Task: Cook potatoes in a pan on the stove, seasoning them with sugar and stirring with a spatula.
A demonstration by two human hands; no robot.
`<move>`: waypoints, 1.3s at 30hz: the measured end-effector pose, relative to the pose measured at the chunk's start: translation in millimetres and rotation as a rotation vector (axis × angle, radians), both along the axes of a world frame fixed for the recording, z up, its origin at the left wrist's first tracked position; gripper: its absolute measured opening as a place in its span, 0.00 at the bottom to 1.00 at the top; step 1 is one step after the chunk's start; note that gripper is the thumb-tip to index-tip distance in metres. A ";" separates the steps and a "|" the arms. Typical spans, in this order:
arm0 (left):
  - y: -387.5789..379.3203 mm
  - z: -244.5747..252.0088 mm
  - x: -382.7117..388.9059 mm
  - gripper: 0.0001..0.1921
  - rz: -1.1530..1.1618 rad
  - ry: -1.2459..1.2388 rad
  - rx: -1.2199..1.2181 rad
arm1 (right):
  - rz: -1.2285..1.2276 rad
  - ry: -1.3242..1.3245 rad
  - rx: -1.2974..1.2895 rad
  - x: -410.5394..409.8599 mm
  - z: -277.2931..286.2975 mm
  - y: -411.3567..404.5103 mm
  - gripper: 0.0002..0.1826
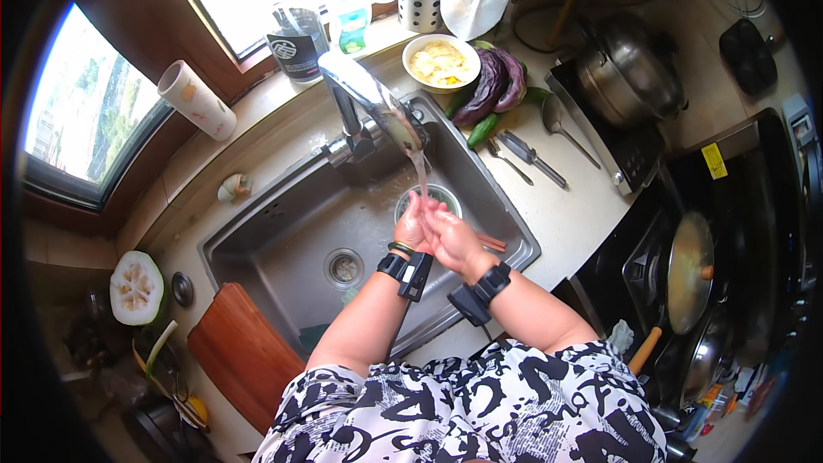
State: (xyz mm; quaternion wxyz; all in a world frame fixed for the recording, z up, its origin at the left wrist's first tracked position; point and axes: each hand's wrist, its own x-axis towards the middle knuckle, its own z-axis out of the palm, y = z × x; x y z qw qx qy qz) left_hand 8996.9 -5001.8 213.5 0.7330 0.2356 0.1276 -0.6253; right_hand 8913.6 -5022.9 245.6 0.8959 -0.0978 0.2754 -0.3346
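My left hand [411, 226] and my right hand [455, 236] meet under the chrome faucet [376, 99], palms turned up and wet. A stream of water [420, 170] falls onto their fingertips. Nothing held shows in either hand. Partly covered by them, a round bowl [443, 191] with something green inside sits in the stainless-steel sink [302, 222]. Beside my right wrist, reddish sticks [492, 243] lie in the basin. To the left of my left hand is the drain strainer [344, 268]. Each wrist wears a black strapped device.
A wooden cutting board [244, 354] overlaps the sink's left corner. Behind the faucet stands a pump bottle [299, 45]. Right of the sink are a bowl of beaten egg-like food [442, 64], eggplants [492, 87], a peeler [533, 159] and a ladle [569, 128]. A pot [627, 71] sits on a cooktop.
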 end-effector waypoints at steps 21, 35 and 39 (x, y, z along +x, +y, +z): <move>71.9 -6.5 36.0 0.06 -0.171 -0.035 0.317 | 0.788 0.451 -1.768 31.0 80.0 -157.9 0.37; 104.7 104.2 27.1 0.15 -0.164 -0.325 -0.607 | 0.057 0.457 -1.320 15.8 90.9 66.2 0.19; 120.8 -12.0 82.0 0.18 -0.748 -0.583 0.808 | 1.562 1.389 -1.438 17.1 -36.3 55.5 0.17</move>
